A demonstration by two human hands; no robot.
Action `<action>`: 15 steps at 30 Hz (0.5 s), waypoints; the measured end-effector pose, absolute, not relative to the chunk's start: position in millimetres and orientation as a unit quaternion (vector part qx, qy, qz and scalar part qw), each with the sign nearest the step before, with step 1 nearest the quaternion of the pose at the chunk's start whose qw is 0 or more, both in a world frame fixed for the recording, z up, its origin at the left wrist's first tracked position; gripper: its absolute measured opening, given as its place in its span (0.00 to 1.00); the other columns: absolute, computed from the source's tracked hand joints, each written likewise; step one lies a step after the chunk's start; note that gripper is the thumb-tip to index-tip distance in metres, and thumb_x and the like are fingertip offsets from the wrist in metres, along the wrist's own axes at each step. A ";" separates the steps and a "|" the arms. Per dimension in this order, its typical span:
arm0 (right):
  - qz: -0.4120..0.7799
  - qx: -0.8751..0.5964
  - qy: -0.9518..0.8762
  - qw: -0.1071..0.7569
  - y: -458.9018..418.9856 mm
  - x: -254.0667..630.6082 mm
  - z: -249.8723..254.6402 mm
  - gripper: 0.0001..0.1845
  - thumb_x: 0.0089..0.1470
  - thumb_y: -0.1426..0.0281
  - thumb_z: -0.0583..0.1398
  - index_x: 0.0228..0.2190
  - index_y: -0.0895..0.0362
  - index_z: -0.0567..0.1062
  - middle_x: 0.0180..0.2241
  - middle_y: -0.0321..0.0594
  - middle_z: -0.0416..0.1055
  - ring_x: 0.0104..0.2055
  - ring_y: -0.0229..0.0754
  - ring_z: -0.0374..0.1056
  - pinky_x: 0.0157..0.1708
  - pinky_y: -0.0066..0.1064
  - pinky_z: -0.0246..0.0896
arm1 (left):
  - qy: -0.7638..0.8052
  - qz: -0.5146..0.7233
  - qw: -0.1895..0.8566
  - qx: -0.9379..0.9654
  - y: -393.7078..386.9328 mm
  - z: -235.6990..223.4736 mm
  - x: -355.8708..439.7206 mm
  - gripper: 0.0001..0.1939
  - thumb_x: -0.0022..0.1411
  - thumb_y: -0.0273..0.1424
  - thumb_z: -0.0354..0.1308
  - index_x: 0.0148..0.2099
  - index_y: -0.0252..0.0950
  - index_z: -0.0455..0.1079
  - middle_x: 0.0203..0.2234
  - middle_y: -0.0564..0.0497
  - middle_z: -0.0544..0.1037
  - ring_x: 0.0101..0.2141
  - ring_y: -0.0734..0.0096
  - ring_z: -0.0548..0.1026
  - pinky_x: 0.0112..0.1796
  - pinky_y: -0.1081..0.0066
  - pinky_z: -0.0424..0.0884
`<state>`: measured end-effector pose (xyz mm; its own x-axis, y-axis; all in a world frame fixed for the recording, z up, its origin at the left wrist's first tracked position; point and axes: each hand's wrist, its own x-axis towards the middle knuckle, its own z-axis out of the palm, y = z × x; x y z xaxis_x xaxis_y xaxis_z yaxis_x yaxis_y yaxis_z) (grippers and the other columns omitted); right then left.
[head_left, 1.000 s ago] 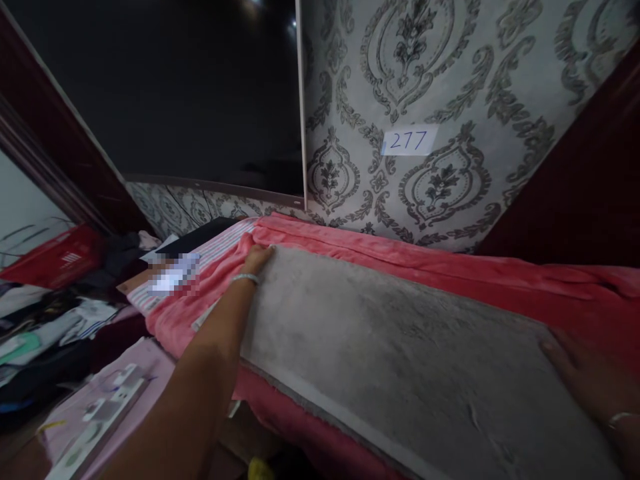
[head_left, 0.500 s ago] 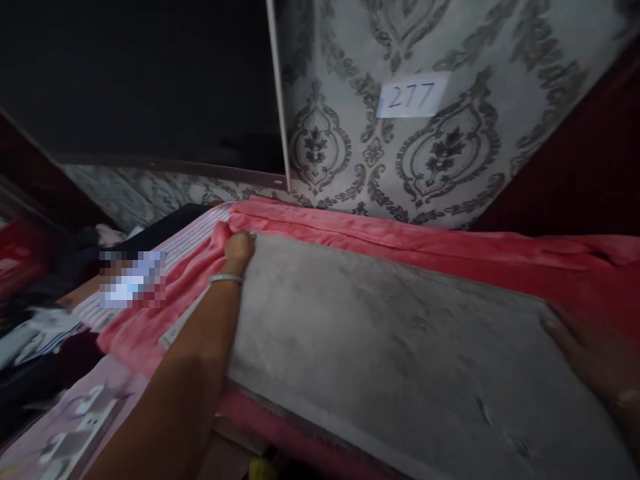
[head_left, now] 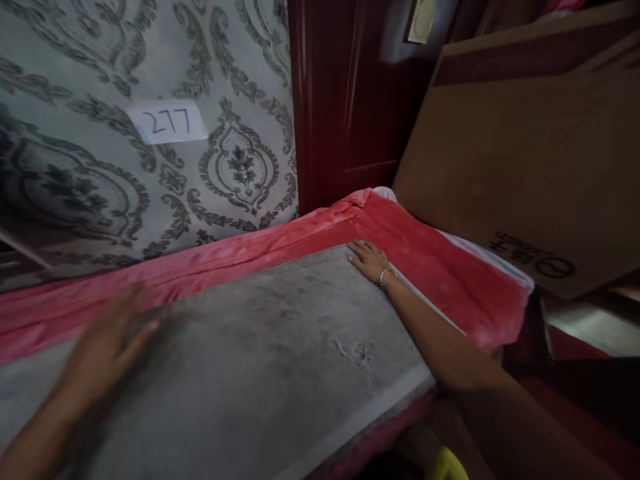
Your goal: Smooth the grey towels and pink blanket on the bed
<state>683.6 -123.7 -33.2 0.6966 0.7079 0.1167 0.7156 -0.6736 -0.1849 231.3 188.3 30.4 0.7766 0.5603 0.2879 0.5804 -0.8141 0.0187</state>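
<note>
A long grey plush pad (head_left: 280,333) lies flat over a coral-red fleece blanket (head_left: 450,280), which shows along its back and right sides. My right hand (head_left: 369,260) rests on the pad's far right corner, fingers spread, a bracelet at the wrist. Blurred by motion, my left hand (head_left: 107,347) is over the left part of the pad near its back edge, with thumb and fingers apart. Whether it touches the pad I cannot tell. The left end of the pad runs out of view.
Behind is a patterned wall (head_left: 245,160) with a paper sign (head_left: 173,122) reading 277. A dark red door (head_left: 345,107) stands beside it. A large cardboard box (head_left: 530,147) leans at the right. Something yellow (head_left: 447,467) shows at the bottom.
The view has swung right, from the dark screen toward the door and box. My left hand has left the pad's far left corner and moved right; my right hand lies at the right corner.
</note>
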 end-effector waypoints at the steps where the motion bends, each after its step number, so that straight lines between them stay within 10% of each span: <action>1: -0.016 -0.915 -0.389 0.105 -123.5 683.4 -32.7 0.32 0.69 0.52 0.46 0.69 0.46 0.59 0.72 0.39 0.48 0.73 0.54 0.43 0.67 0.57 0.48 | -0.263 -0.120 0.023 -0.957 184.3 19.0 232.5 0.33 0.67 0.51 0.48 0.69 0.46 0.63 0.70 0.51 0.61 0.70 0.52 0.54 0.68 0.50 0.55; 15: -0.013 -0.955 -0.281 0.093 -120.6 660.9 -6.6 0.32 0.71 0.53 0.42 0.71 0.49 0.55 0.73 0.44 0.43 0.75 0.56 0.37 0.68 0.62 0.40 | -0.280 -0.037 0.037 -0.958 171.0 -19.3 247.0 0.39 0.65 0.53 0.35 0.72 0.44 0.60 0.73 0.50 0.53 0.71 0.44 0.49 0.66 0.39 0.50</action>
<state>660.9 -120.6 -6.6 0.8416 0.5346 0.0771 0.5395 -0.8246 -0.1703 247.0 171.0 -19.3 0.8400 0.5347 0.0918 0.5402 -0.8400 -0.0509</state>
